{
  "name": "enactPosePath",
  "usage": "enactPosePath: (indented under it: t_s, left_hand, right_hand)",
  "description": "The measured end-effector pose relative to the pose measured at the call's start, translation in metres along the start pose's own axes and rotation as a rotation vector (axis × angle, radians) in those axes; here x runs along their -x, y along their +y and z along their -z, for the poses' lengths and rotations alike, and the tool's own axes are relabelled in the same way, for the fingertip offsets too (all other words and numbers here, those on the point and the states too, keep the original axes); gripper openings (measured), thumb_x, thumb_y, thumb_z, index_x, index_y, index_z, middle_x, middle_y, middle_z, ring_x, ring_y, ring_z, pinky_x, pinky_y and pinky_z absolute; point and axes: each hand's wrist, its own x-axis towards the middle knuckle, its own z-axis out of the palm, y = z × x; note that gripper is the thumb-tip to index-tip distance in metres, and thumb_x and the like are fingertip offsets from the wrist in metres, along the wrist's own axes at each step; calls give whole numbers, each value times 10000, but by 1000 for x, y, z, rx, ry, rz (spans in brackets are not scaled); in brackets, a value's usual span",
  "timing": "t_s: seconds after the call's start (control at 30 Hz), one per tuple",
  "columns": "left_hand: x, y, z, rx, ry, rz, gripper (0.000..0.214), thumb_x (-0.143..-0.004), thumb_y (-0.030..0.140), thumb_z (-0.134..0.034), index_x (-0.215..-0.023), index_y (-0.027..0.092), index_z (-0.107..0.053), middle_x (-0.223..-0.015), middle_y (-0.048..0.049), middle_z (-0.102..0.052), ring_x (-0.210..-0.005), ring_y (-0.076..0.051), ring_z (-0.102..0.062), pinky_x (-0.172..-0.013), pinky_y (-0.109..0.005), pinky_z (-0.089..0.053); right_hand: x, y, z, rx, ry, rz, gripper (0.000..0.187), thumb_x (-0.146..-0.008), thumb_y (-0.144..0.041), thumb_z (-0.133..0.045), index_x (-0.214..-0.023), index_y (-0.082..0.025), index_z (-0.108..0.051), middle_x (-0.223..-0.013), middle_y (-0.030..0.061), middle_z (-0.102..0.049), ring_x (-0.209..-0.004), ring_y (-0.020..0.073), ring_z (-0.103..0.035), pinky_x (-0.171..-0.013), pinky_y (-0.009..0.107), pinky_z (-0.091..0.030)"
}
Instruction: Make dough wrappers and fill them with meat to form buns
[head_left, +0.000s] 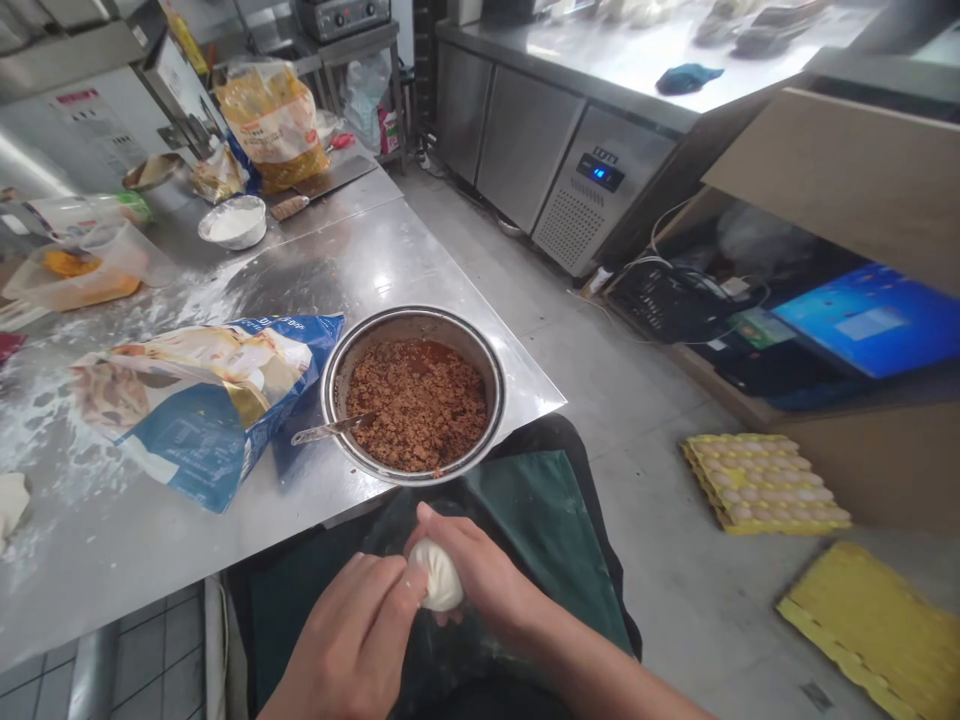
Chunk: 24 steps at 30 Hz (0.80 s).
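A pale, pleated dough bun is between my hands, above the dark green apron over my lap. My right hand cups it from the side and below, the thumb pointing up. With bent fingers and thumb, my left hand pinches the bun's near left side. Just beyond my hands, a round metal pot of brown minced filling stands at the table's corner. A metal spoon rests in the filling, its handle over the left rim.
A blue flour bag lies left of the pot on the floury steel table. Farther back are a white bowl of powder, a plastic tub and a yellow bag. Egg trays sit on the floor at right.
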Motion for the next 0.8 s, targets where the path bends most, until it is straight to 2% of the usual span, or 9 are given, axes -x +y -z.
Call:
enactPosePath:
  t_s: [0.07,0.13,0.2,0.37,0.57,0.63,0.73,0.8]
  left_hand:
    - [2,0,-1,65,-32,22,394,-868,-29,-649,-1235,114,-635,-943,-87,-696,-800,-161,-638,-741,-316,-564]
    - [4,-1,-2,147,-30,80,315,-890,-30,-610,-1142,155,-647,-899,-63,-681,-783,-151,-635,-731,-295,-558]
    - [6,-1,-1,213,-15,143,269,-916,-19,-577,-1082,183,-641,-875,-45,-673,-782,-138,-642,-739,-272,-556]
    - [10,1,0,284,-8,210,364,-952,52,-584,-1298,164,-594,-950,-56,-690,-838,-122,-670,-792,-235,-575]
    - [22,-2,-9,330,79,269,282,-928,-32,-538,-1077,192,-621,-858,-21,-664,-771,-95,-643,-756,-219,-553]
    - [25,-3,-11,280,130,278,269,-923,-26,-546,-1067,187,-626,-824,-19,-648,-734,-103,-619,-717,-234,-544]
    - [26,-4,-12,141,231,294,272,-907,-24,-584,-1065,179,-671,-870,-50,-670,-773,-122,-631,-712,-254,-546]
    - [27,-4,-12,14,340,255,268,-888,-22,-619,-1072,153,-706,-910,-78,-709,-837,-150,-675,-740,-280,-563]
  right_hand:
    - [-1,1,-1,1,-63,-19,698,-918,-793,-457,-788,-150,-695,-557,19,-604,-409,117,-544,-358,196,-343]
    - [-1,2,-3,-26,-115,-29,657,-920,-761,-490,-855,-145,-712,-555,10,-601,-387,111,-528,-339,188,-323]
    - [-2,2,-4,-50,-110,-47,607,-909,-727,-543,-870,-143,-707,-550,1,-592,-373,100,-507,-327,177,-306]
    - [-6,5,-13,-92,-80,-80,601,-900,-724,-561,-829,-139,-682,-552,12,-598,-371,86,-490,-331,165,-311]
    - [-11,11,-24,-85,-130,-108,627,-903,-744,-535,-821,-140,-681,-474,-3,-540,-348,116,-489,-317,188,-289]
    - [-12,12,-29,-113,-115,-95,603,-903,-728,-564,-864,-141,-694,-537,10,-585,-423,134,-550,-362,198,-345]
    - [-13,11,-39,-211,-44,-42,538,-902,-667,-640,-981,-142,-728,-747,29,-671,-648,138,-628,-561,218,-485]
    - [-14,9,-49,-290,-20,-59,535,-919,-657,-632,-1044,-147,-736,-872,48,-707,-763,143,-638,-681,235,-508]
